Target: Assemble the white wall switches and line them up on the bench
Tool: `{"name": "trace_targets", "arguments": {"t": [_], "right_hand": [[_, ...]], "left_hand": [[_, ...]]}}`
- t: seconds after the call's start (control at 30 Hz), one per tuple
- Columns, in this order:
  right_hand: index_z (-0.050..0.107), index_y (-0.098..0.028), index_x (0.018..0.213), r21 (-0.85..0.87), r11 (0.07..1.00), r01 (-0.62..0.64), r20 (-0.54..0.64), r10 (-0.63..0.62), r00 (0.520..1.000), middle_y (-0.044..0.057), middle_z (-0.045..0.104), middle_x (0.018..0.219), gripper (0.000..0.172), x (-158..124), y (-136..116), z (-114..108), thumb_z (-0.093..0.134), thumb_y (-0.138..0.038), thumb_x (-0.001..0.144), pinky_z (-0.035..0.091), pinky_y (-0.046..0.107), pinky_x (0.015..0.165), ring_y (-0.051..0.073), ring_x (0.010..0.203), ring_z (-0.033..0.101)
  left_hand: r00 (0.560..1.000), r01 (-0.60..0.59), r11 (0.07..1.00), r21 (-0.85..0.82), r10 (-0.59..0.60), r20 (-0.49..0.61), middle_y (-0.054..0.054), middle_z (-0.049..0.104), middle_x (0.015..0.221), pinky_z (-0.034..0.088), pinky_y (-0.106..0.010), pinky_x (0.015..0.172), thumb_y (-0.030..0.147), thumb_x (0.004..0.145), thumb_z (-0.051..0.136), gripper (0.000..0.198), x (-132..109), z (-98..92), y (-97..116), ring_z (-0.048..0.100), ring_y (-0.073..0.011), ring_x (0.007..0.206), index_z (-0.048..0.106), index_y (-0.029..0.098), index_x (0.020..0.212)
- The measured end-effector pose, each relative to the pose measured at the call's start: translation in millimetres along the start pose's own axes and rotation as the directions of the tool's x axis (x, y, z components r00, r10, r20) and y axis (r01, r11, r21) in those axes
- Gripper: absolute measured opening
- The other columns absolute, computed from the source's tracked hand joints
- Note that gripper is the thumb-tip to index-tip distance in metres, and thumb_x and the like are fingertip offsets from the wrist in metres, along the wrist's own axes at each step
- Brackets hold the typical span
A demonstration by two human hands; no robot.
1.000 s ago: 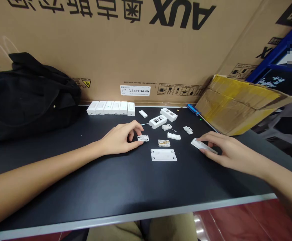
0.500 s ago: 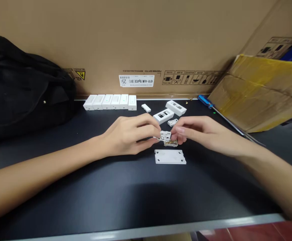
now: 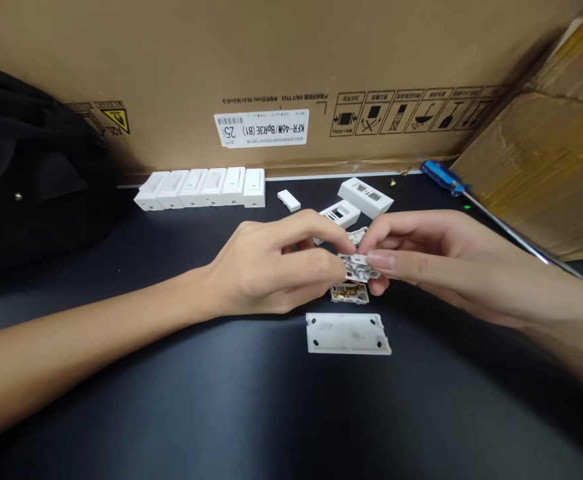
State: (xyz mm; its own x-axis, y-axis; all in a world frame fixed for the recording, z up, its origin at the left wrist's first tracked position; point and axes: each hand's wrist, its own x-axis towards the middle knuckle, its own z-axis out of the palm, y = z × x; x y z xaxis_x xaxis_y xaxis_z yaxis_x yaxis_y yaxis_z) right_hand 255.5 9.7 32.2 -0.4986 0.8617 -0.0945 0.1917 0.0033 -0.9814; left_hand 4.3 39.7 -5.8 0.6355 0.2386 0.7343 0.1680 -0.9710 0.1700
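Between the fingertips of both hands is a small white plastic switch part [image 3: 359,268] with a moulded, hollowed face. My left hand [image 3: 286,263] pinches its left end. My right hand [image 3: 421,260] grips the right end, thumb on top. Just below lies a white housing [image 3: 350,293] with brass-coloured contacts inside. Nearer to me is a flat white back plate [image 3: 349,333] with holes at its corners. Behind the fingers, another small white part [image 3: 357,236] is partly hidden. Two white frames with openings lie beyond, a nearer frame [image 3: 339,215] and a farther frame [image 3: 366,197].
Several white switches [image 3: 199,189] stand in a row against the large cardboard box [image 3: 281,60]. A small white rocker cap [image 3: 289,200] lies right of them. A blue-handled screwdriver [image 3: 444,177] rests by a taped carton [image 3: 546,160]. At left sits a black bag [image 3: 31,180].
The view has come closer to the work. My hands have moved together around the white part, and my right thumb now presses on it. More of the brass-filled housing shows below.
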Motion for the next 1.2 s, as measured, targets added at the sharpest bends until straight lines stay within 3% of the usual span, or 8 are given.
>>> {"name": "trace_targets", "arguments": {"t": [0.13, 0.27, 0.4, 0.93, 1.07, 1.2], "right_hand": [[0.079, -0.024, 0.086, -0.008, 1.0, 0.014, -0.051, -0.014, 0.999, -0.001, 0.073, 0.076, 0.014, -2.0, 1.1, -0.3, 0.083, -0.037, 0.089, 0.054, 0.026, 0.068, 0.014, 0.072, 0.069], [0.079, -0.025, 0.082, 0.032, 0.999, 0.007, -0.089, -0.005, 0.996, -0.001, 0.071, 0.07, 0.015, -1.3, 1.6, 2.8, 0.086, -0.037, 0.086, 0.053, 0.025, 0.068, 0.014, 0.07, 0.066], [0.079, -0.024, 0.081, 0.053, 0.998, -0.028, -0.063, 0.032, 0.998, -0.001, 0.072, 0.071, 0.016, -0.8, 3.9, 6.7, 0.088, -0.037, 0.084, 0.054, 0.026, 0.069, 0.014, 0.07, 0.067], [0.078, -0.025, 0.08, -0.05, 0.999, -0.017, -0.084, 0.013, 0.996, -0.001, 0.073, 0.072, 0.022, -1.8, 6.0, 8.4, 0.084, -0.045, 0.087, 0.054, 0.027, 0.065, 0.015, 0.069, 0.068], [0.078, -0.026, 0.081, -0.099, 0.995, -0.001, -0.098, -0.009, 0.995, -0.001, 0.072, 0.071, 0.022, -3.2, 4.2, 6.3, 0.083, -0.047, 0.087, 0.053, 0.027, 0.064, 0.014, 0.068, 0.066], [0.079, -0.026, 0.081, -0.209, 0.978, 0.01, -0.142, -0.04, 0.989, 0.001, 0.071, 0.069, 0.026, -4.0, 2.5, 1.2, 0.085, -0.05, 0.085, 0.051, 0.026, 0.06, 0.013, 0.066, 0.064]], "left_hand": [[0.989, -0.035, 0.987, -0.159, 0.011, -0.149, -0.008, 0.078, 0.109, 0.059, -0.021, 0.06, 0.022, 0.091, 0.083, 0.023, 0.6, 11.2, -4.9, 0.071, -0.0113, 0.074, 0.067, 0.019, 0.107], [0.981, 0.023, 0.964, -0.264, -0.072, -0.178, -0.008, 0.077, 0.103, 0.056, -0.02, 0.055, 0.026, 0.087, 0.088, 0.033, 2.4, 17.1, -2.7, 0.066, -0.0089, 0.068, 0.065, 0.015, 0.109], [0.974, 0.063, 0.961, -0.27, -0.118, -0.193, -0.006, 0.075, 0.097, 0.054, -0.021, 0.054, 0.026, 0.088, 0.087, 0.029, 2.1, 19.1, 0.9, 0.061, -0.0085, 0.064, 0.066, 0.015, 0.104], [0.975, 0.119, 0.954, -0.274, -0.165, -0.15, -0.005, 0.074, 0.094, 0.054, -0.023, 0.055, 0.026, 0.09, 0.084, 0.024, 0.0, 18.2, 3.8, 0.062, -0.0093, 0.064, 0.065, 0.017, 0.101], [0.979, 0.151, 0.949, -0.277, -0.183, -0.092, -0.006, 0.073, 0.095, 0.054, -0.026, 0.056, 0.03, 0.089, 0.084, 0.029, -2.1, 12.2, 2.1, 0.063, -0.0119, 0.067, 0.064, 0.018, 0.105], [0.97, 0.234, 0.936, -0.262, -0.243, -0.002, -0.006, 0.073, 0.099, 0.053, -0.027, 0.058, 0.022, 0.09, 0.077, 0.021, -5.3, 3.8, -0.5, 0.064, -0.0123, 0.069, 0.064, 0.018, 0.106]]}}
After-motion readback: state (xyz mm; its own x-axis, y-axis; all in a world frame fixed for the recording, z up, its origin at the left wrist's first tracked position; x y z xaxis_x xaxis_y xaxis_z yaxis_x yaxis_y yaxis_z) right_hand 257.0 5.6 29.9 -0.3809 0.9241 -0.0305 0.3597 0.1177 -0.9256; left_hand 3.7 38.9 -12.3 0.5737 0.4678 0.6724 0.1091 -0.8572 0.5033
